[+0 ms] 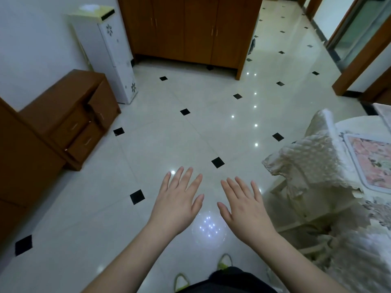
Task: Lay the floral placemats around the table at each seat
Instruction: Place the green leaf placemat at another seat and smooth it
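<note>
My left hand and my right hand are stretched out flat over the tiled floor, palms down, fingers apart, holding nothing. At the right edge stands the table under a cream lace cloth. One floral placemat, pink flowers with a white border, lies flat on it near the edge. The corner of a second placemat shows farther back on the table. Both hands are well left of the table and touch nothing.
A chair with a cream lace cover stands against the table, right of my right hand. A brown drawer cabinet stands at the left, a white narrow cabinet behind it, and a brown wardrobe at the back. Glossy tiled floor lies ahead.
</note>
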Available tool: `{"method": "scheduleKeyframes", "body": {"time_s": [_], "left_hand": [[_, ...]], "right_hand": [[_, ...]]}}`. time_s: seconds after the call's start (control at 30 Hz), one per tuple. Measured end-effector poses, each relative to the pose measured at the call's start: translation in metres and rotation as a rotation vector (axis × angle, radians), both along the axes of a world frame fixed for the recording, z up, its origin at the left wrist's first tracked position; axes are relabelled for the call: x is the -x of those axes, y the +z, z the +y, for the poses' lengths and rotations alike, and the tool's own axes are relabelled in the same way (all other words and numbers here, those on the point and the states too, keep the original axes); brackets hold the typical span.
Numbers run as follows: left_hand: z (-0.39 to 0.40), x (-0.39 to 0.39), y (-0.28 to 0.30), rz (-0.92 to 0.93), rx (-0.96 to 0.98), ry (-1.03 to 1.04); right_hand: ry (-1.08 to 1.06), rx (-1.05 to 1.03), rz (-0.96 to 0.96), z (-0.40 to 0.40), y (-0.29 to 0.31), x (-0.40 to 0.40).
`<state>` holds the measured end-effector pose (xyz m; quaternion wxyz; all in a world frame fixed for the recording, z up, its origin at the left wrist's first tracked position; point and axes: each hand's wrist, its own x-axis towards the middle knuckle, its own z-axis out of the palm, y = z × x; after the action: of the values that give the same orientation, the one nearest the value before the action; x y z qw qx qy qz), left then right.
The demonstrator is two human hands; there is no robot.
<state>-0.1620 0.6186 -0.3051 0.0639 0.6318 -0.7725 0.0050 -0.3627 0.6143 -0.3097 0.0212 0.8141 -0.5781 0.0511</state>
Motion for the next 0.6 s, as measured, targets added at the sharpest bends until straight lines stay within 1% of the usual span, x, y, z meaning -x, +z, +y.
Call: {"method": "scheduleKeyframes", "body": {"time_s": [0.2,0.33,0.47,0.6], "left_hand": [[-0.064,0.011,-0.007,-0.029,-0.026,-0.039],[-0.119,0.029,-0.016,-0.067,-0.061,-0.056],[-0.182,0.057,-0.012,-0.102,-0.076,-0.089],[-0.242,0.086,-0.002,-0.125,-0.043,-0.114]], "right_hand": [[-0.055,-0.011,-0.008,-0.053,-0.012,0.019],[-0.104,-0.032,-0.037,-0.103,-0.025,0.040],[-0.145,-0.065,-0.074,-0.160,-0.021,0.064],[-0.140,-0.076,-0.094,-0.213,-0.015,0.092]]}}
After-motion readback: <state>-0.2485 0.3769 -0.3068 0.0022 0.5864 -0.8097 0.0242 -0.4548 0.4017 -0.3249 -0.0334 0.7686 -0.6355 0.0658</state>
